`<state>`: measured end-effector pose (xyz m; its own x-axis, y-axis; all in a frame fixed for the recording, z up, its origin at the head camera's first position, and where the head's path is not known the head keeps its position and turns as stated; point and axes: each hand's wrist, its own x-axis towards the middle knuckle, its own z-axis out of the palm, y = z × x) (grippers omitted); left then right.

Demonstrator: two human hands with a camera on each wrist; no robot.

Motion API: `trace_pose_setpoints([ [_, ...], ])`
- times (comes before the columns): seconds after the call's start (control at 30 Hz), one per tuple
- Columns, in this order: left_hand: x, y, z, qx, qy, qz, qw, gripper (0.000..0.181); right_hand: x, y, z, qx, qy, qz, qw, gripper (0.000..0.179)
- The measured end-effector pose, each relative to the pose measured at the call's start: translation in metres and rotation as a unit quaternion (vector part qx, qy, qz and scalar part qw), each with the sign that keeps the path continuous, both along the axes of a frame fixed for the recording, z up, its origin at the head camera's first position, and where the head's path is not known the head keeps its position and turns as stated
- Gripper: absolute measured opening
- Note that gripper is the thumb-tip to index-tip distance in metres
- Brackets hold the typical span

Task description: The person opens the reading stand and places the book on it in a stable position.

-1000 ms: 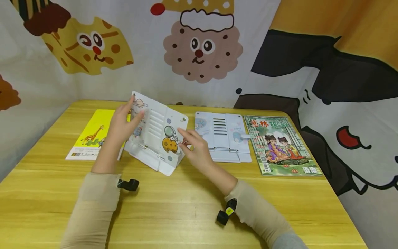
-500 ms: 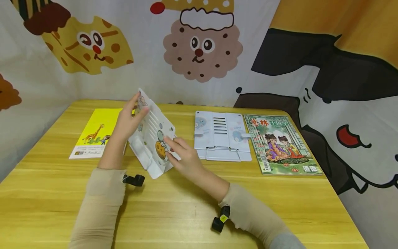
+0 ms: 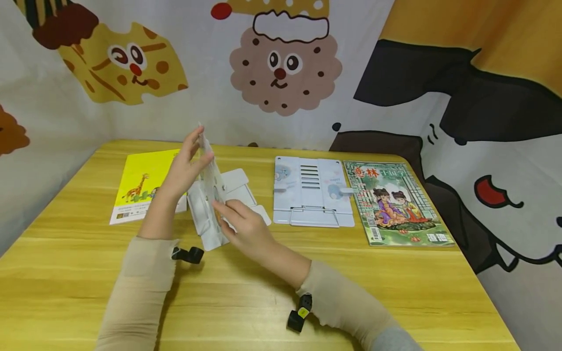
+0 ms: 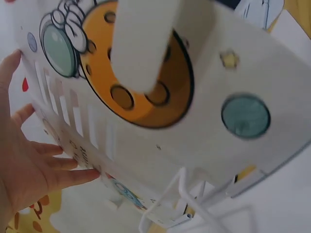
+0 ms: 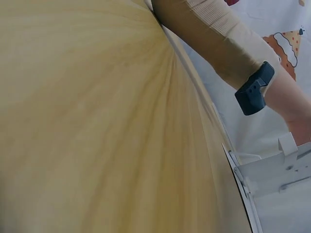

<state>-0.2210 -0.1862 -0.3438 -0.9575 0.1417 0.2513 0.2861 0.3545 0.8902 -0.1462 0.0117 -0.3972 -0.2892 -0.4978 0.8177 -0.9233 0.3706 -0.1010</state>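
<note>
A white metal book stand point(image 3: 198, 209) with an astronaut and orange planet printed on it stands on edge, tilted, in the head view. Its folding rear panel point(image 3: 237, 183) is swung out behind, to the right. At the upper end, my left hand point(image 3: 182, 170) holds the stand between thumb and fingers; in the left wrist view the fingers of this hand point(image 4: 34, 165) spread along the slotted panel. My right hand point(image 3: 250, 231) pinches the lower right edge. In the right wrist view part of the stand point(image 5: 272, 174) shows at the right, and the right hand is out of sight.
A second book stand point(image 3: 311, 195), pale with elephant prints, lies flat in the middle. Right of it lies a magazine point(image 3: 397, 204) with two drawn children. A yellow booklet point(image 3: 145, 178) lies behind my left wrist. A printed curtain point(image 3: 197, 73) hangs behind the wooden table point(image 3: 246, 302).
The held stand has turned from facing me to nearly edge-on, and its rear panel now shows at the right. My right hand has moved left with it; my left hand shifted slightly right.
</note>
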Motion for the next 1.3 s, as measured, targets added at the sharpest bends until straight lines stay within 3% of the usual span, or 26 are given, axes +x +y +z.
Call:
trace_pose_setpoints([
  [0.4, 0.010, 0.002, 0.011, 0.056, -0.009, -0.058, 0.9967, 0.067, 0.003, -0.013, 0.000, 0.014, 0.004, -0.022, 0.9997, 0.043],
  [0.77, 0.013, 0.001, 0.013, 0.091, -0.037, -0.065, 0.9930, 0.063, -0.008, 0.001, -0.007, -0.021, -0.033, 0.068, 0.9969, 0.035],
  [0.9, 0.013, 0.002, 0.013, 0.099, -0.045, -0.068, 0.9917, 0.063, -0.013, 0.014, -0.008, -0.056, -0.061, 0.076, 0.9937, 0.034],
  [1.03, 0.012, 0.001, 0.013, 0.108, -0.052, -0.068, 0.9904, 0.062, -0.019, 0.026, -0.011, -0.069, -0.104, 0.040, 0.9913, 0.028],
  [1.13, 0.011, 0.000, 0.012, 0.112, -0.053, -0.072, 0.9897, 0.062, -0.023, 0.034, -0.014, -0.038, -0.159, -0.015, 0.9864, 0.024],
  [1.3, 0.010, -0.003, 0.008, 0.117, -0.044, -0.090, 0.9881, 0.062, -0.030, 0.040, -0.021, 0.047, -0.281, -0.095, 0.9537, 0.021],
])
